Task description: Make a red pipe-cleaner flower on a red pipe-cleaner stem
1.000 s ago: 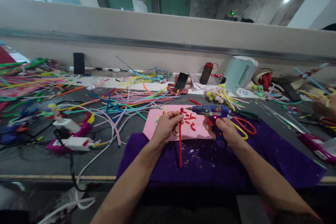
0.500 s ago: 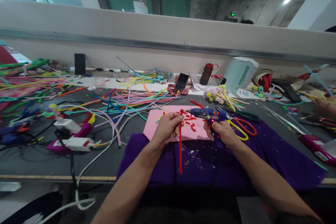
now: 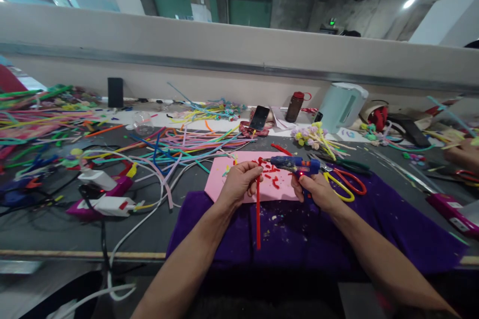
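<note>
My left hand pinches the top of a long red pipe cleaner that hangs down over the purple cloth. My right hand grips a blue hot glue gun whose red light is on; its nozzle points left, very close to the top end of the pipe cleaner. Beneath both hands lies a pink sheet strewn with small red pipe-cleaner bits.
Scissors with red and yellow handles lie right of the gun. Loose coloured pipe cleaners cover the table's middle and left, with power adapters and cables. A phone, bottle and kettle stand behind. Another person's hand is far right.
My right hand has brought the glue gun leftward, so its nozzle now nears the top of the red pipe cleaner. My left hand has stayed nearly still.
</note>
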A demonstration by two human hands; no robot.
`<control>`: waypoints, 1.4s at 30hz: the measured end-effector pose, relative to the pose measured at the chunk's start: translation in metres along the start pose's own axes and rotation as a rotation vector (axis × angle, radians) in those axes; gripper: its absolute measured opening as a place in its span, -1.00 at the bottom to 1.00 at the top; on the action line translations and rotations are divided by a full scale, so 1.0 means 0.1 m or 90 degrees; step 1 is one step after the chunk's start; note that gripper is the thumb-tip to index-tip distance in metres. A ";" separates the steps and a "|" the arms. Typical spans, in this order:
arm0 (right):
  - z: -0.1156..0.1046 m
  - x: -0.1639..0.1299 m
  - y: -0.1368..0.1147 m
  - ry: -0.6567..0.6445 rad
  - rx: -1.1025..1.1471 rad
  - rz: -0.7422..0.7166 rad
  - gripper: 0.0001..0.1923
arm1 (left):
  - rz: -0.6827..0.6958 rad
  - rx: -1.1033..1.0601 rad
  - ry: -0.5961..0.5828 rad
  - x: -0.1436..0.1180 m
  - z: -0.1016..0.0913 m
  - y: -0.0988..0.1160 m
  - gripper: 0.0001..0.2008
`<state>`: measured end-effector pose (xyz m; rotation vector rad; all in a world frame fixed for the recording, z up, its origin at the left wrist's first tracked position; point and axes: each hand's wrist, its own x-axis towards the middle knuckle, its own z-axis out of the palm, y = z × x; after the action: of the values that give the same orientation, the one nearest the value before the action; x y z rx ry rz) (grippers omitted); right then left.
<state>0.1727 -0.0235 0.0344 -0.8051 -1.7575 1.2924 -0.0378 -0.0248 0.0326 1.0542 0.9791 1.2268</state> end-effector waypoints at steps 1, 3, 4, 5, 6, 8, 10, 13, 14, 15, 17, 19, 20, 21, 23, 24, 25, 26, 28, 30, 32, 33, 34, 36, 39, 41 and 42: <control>0.00 0.00 0.00 -0.002 -0.010 0.000 -0.69 | -0.001 0.000 0.000 0.00 0.00 0.00 -0.80; -0.01 0.00 0.00 -0.008 -0.028 -0.003 -0.67 | 0.000 0.001 -0.001 0.00 0.00 -0.01 -0.80; -0.01 0.00 0.00 -0.010 -0.034 -0.005 -0.66 | 0.000 0.001 -0.003 0.00 0.00 -0.01 -0.80; -0.01 0.00 0.00 -0.013 -0.040 -0.008 -0.65 | 0.001 0.001 -0.005 0.00 0.00 -0.01 -0.80; -0.01 0.00 0.00 -0.013 -0.044 -0.010 -0.65 | 0.001 0.000 -0.007 -0.01 0.00 -0.01 -0.79; -0.01 0.00 0.01 -0.012 -0.053 -0.010 -0.64 | 0.002 -0.001 -0.009 -0.01 0.00 -0.01 -0.79; -0.01 0.00 0.02 -0.005 -0.065 -0.003 -0.64 | 0.003 0.001 -0.010 -0.01 0.00 -0.01 -0.79; 0.00 0.00 0.03 0.010 -0.071 0.009 -0.64 | 0.001 0.002 -0.009 -0.01 0.01 0.00 -0.78; 0.00 0.00 0.02 0.014 -0.067 0.012 -0.65 | -0.001 0.001 -0.008 -0.01 0.01 0.00 -0.78; 0.00 0.00 0.02 0.017 -0.059 0.015 -0.65 | -0.002 0.000 -0.007 -0.01 0.01 0.00 -0.78; 0.01 0.00 0.01 0.020 -0.030 0.017 -0.66 | -0.003 -0.001 -0.007 -0.01 0.01 0.00 -0.77; 0.02 0.00 -0.01 0.019 0.000 0.015 -0.67 | -0.003 0.001 -0.006 -0.02 0.01 0.00 -0.77; 0.03 0.00 -0.01 0.019 0.012 0.012 -0.67 | -0.003 0.003 -0.006 -0.02 0.01 0.00 -0.77; 0.03 0.00 -0.01 0.018 0.020 0.011 -0.66 | -0.004 0.005 -0.005 -0.02 0.01 0.01 -0.77; 0.04 0.00 -0.01 0.021 0.032 0.015 -0.66 | -0.010 0.008 -0.003 -0.02 0.01 0.01 -0.76; 0.04 0.00 0.00 0.024 0.038 0.019 -0.65 | -0.012 0.009 -0.003 -0.02 0.01 0.01 -0.76; 0.04 0.00 0.00 0.028 0.042 0.021 -0.65 | -0.012 0.009 -0.003 -0.02 0.01 0.01 -0.76; 0.04 0.00 0.01 0.029 0.040 0.024 -0.66 | -0.012 0.009 -0.003 -0.02 0.01 0.01 -0.76; 0.03 0.00 0.01 0.030 0.024 0.026 -0.68 | -0.011 0.009 -0.004 -0.02 0.01 0.01 -0.75; 0.02 0.01 0.00 0.028 -0.011 0.017 -0.69 | -0.013 0.006 -0.004 -0.02 0.01 0.01 -0.75; 0.01 0.01 -0.01 0.025 -0.055 0.002 -0.67 | -0.013 0.003 -0.001 -0.02 0.01 0.01 -0.75; 0.01 0.01 -0.02 0.023 -0.073 -0.004 -0.66 | -0.013 0.002 0.000 -0.02 0.01 0.01 -0.76; 0.01 0.00 -0.03 0.021 -0.088 -0.008 -0.65 | -0.012 0.003 0.001 -0.01 0.01 0.01 -0.76; 0.01 0.00 -0.04 0.017 -0.097 -0.007 -0.63 | -0.010 0.005 0.002 -0.01 0.01 0.02 -0.76; 0.03 0.00 -0.04 0.012 -0.056 0.010 -0.64 | -0.019 0.005 0.004 -0.02 0.02 0.03 -0.75; 0.03 0.00 -0.03 0.015 -0.007 0.028 -0.64 | -0.027 0.007 0.007 -0.02 0.02 0.04 -0.75; 0.03 0.00 -0.02 0.017 0.015 0.035 -0.63 | -0.030 0.008 0.008 -0.03 0.02 0.04 -0.75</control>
<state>0.1698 -0.0252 0.0364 -0.8582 -1.7067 1.3309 -0.0367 -0.0274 0.0373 1.0284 1.0176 1.1911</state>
